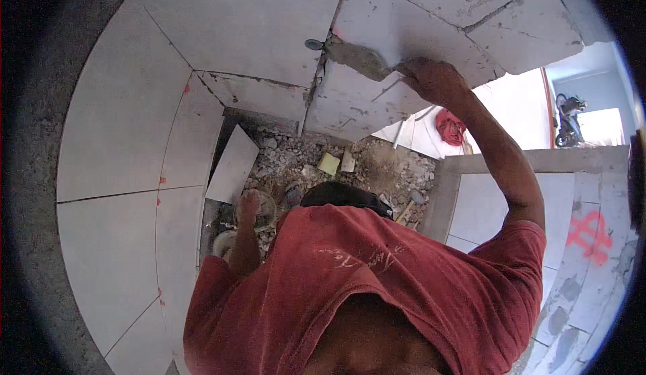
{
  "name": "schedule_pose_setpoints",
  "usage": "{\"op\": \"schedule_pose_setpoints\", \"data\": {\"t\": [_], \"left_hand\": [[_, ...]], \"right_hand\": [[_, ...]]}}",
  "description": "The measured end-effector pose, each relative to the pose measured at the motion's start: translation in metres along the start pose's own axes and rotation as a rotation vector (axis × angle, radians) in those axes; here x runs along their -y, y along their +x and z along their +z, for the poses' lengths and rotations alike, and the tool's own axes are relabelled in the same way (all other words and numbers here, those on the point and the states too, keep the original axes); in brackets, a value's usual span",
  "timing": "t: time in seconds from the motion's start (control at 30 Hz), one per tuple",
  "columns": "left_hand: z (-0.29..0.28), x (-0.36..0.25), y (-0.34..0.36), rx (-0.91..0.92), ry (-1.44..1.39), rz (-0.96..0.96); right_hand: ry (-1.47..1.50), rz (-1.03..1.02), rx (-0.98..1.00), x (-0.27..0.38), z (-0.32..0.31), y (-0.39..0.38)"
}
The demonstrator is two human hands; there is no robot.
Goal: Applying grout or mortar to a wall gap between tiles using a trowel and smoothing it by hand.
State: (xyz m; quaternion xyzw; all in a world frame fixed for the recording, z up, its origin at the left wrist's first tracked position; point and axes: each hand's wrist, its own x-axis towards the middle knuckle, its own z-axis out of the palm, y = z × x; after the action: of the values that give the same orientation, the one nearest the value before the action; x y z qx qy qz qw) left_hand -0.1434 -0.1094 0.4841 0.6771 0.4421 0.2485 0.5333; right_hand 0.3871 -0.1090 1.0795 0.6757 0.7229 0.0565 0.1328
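My right hand (434, 79), at the end of a raised arm, is closed round the handle of a trowel (360, 60). The blade looks coated in grey mortar and lies close to the bare pale block wall (356, 102), beside the edge of a large white tile (249, 25). Lower on the left, my left hand (247, 203) is at the rim of a round bucket (266, 211). Its fingers are too small and dark to make out. A small round greenish disc (313, 44) sits at the tile's edge, near the trowel's tip.
Rubble (282, 156) covers the floor, with a loose white tile (233, 164) leaning at the left wall and a yellowish block (329, 163) among the stones. A red cloth bundle (449, 127) lies beyond the wall's end. A low wall (525, 163) stands on the right.
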Motion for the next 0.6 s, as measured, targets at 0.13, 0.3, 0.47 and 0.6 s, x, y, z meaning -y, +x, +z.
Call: {"op": "schedule_pose_setpoints", "data": {"t": [0.13,0.3,0.47,0.6], "left_hand": [[0.014,0.016,0.011,0.529,1.160,-0.259],[-0.009,0.038,-0.030,0.013,0.666,0.279],[-0.041,0.032,-0.042,0.082,-0.947,-0.531],[-0.057,0.038,-0.025,0.116,0.618,0.000]], "right_hand": [[0.168,0.203,0.092,0.025,-0.021,-0.025],[0.197,0.312,0.010,0.047,-0.020,-0.066],[0.075,0.288,0.044,0.053,-0.025,-0.068],[0.003,0.195,-0.003,0.044,-0.024,-0.026]]}}
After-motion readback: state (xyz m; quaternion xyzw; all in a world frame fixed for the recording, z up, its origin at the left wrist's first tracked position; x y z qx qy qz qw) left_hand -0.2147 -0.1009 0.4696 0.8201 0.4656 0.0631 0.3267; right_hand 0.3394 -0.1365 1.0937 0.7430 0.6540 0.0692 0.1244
